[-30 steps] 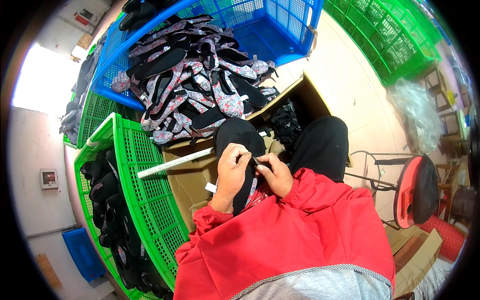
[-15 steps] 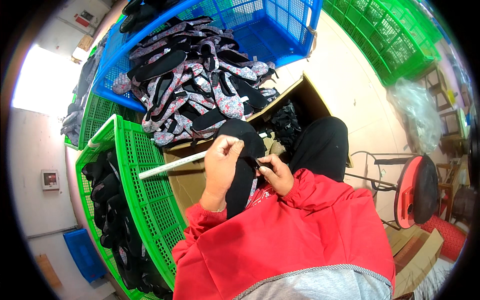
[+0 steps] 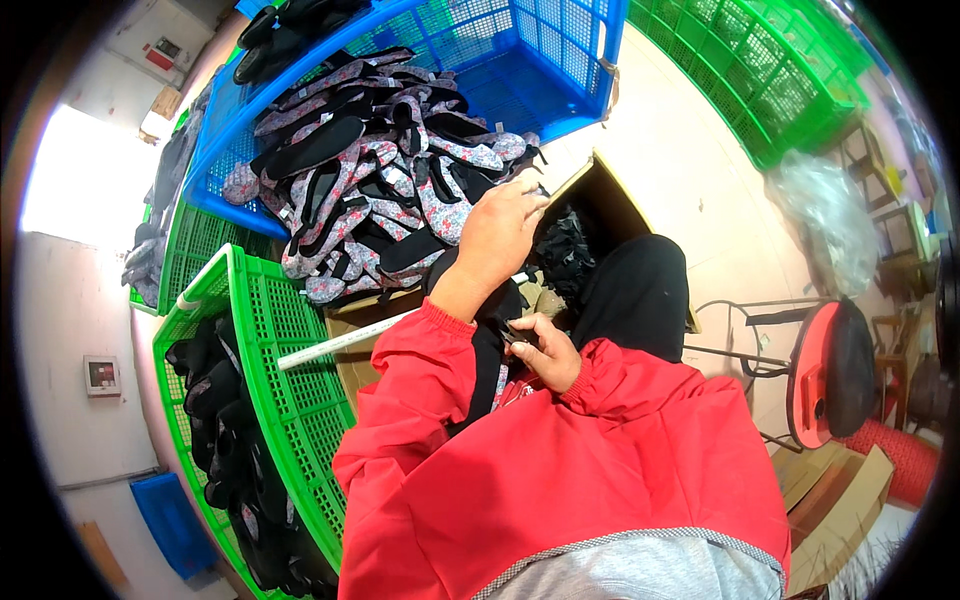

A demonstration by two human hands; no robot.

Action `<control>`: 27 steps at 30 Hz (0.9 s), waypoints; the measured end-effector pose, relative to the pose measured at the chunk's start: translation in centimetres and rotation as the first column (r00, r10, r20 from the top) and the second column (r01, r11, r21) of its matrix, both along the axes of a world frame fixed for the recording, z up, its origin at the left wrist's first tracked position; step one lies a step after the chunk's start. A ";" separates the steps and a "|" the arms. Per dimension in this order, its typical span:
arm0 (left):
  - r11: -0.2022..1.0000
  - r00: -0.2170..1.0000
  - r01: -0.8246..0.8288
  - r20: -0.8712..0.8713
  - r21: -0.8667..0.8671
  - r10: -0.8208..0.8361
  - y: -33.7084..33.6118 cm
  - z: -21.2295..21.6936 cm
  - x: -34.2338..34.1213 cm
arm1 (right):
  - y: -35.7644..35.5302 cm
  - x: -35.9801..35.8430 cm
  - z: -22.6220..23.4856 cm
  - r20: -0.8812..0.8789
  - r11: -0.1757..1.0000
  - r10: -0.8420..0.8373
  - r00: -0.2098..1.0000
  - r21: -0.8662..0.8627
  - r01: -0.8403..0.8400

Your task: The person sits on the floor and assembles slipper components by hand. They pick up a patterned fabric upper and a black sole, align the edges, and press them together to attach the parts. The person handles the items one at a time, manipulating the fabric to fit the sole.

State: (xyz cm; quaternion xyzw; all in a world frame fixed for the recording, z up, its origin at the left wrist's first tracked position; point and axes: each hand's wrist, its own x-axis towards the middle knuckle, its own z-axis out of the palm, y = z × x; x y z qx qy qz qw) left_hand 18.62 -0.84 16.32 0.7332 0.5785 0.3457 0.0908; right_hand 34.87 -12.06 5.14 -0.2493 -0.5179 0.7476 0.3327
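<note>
My left hand (image 3: 500,232) is raised over the near right edge of a heap of cloth shoes (image 3: 325,145), grey and pink floral with black soles or linings. Its fingers stretch out, and I see nothing in them. Low over my lap, my right hand (image 3: 548,355) pinches a small dark thing whose kind I cannot make out. Beneath that hand lies black fabric with a strip of floral cloth (image 3: 500,383), partly hidden by my knee and sleeve.
A cardboard box (image 3: 610,190) with black scraps stands between my knees. The shoe heap spills from a blue crate (image 3: 575,110). Left is a green crate (image 3: 300,390) of dark shoes, with a white rod (image 3: 345,340) beside it. A red and black stool (image 3: 825,375) stands right.
My left hand has moved up and away from my lap toward the shoe heap, its fingers now extended. The right hand has shifted slightly and keeps its pinch.
</note>
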 end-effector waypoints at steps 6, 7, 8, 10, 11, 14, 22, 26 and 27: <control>0.999 0.998 -0.023 0.062 -0.032 0.025 -1.0 1.0 -1.2 | 0.2 0.2 0.7 0.017 0.998 0.021 1.000 -0.065 -0.020; 1.000 0.999 -0.016 0.051 -0.016 0.017 -1.5 1.8 -1.7 | 0.2 0.2 0.9 0.022 0.995 0.034 0.999 -0.095 -0.032; 1.000 0.999 -0.010 0.040 -0.001 0.010 -2.1 2.3 -2.3 | 0.3 0.3 0.8 0.014 0.990 0.048 0.999 -0.135 -0.045; 1.000 0.996 -0.026 0.084 0.012 0.025 -4.0 3.3 -3.7 | 0.5 0.6 0.4 -0.008 0.974 0.079 0.997 -0.214 -0.079; 0.996 0.992 -0.060 0.108 -0.066 0.067 -5.0 3.7 -4.2 | 0.4 0.5 0.4 -0.064 0.974 0.054 0.996 -0.215 -0.066; 0.940 0.977 -0.123 0.124 -0.319 0.171 -7.9 3.2 -7.1 | 0.6 0.5 0.7 -0.144 0.953 0.049 0.988 -0.289 -0.090; 0.750 0.811 -0.082 0.394 -0.656 0.433 -15.1 -2.7 -9.5 | 0.8 0.4 -0.4 -0.208 0.942 0.046 0.977 -0.315 -0.111; 0.731 0.768 -0.134 0.395 -0.669 0.503 -16.8 -4.2 -8.3 | 0.9 0.3 -0.3 -0.190 0.931 0.043 0.981 -0.348 -0.108; 0.739 0.747 -0.137 0.421 -0.660 0.515 -17.0 -4.5 -7.9 | 0.9 0.3 -0.3 -0.186 0.928 0.044 0.982 -0.356 -0.109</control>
